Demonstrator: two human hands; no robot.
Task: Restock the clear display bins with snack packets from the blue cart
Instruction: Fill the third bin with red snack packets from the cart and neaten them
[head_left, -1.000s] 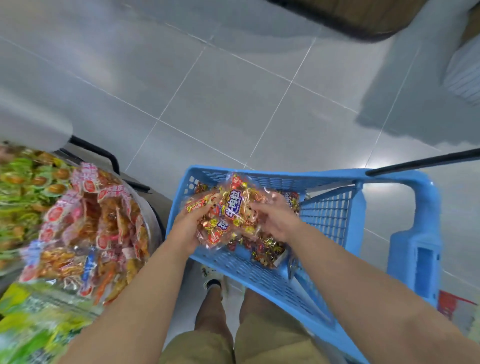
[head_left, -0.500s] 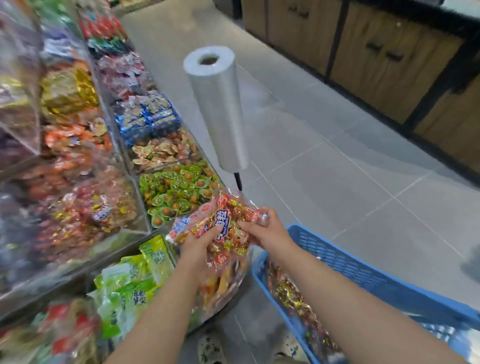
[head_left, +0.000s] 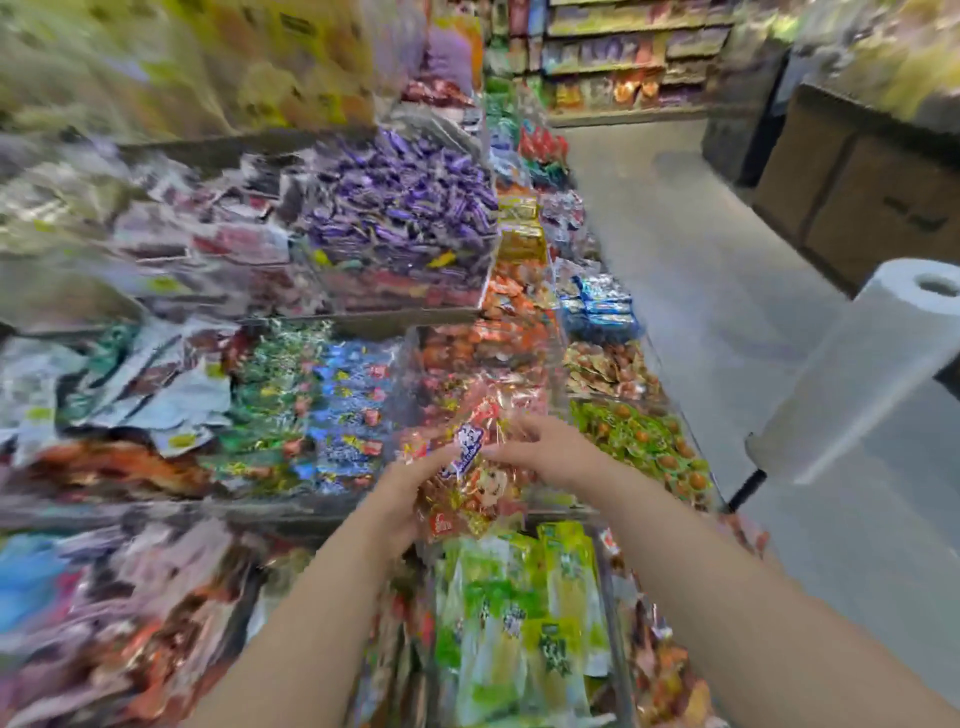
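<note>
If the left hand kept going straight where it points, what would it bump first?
The left hand grips the snack bag; beyond it, probably the orange-red packets displayed behind, though depth is unclear.

A: Support?
B: Tiered shelf (head_left: 363, 318) on the left, with rows of clear bins (head_left: 400, 296) on it. The far-left part is motion-blurred.
A: Top tier?
B: Purple packets (head_left: 405, 208) heaped in one bin. Neighbouring bins are unreadable.
A: Middle tier?
B: Green packets (head_left: 270, 395) beside blue packets (head_left: 353, 410), then orange packets (head_left: 511, 317). Along the aisle edge: blue-silver packets (head_left: 597, 306), brown packets (head_left: 608, 371), green-orange packets (head_left: 644, 441), each in a separate bin.
A: Bottom?
B: Lime-green bags (head_left: 519, 613), packed close together.
A: Floor?
B: Grey tile floor (head_left: 701, 312). A brown cabinet (head_left: 872, 197) stands on it at right, and far shelves (head_left: 623, 57) at the aisle end.
</note>
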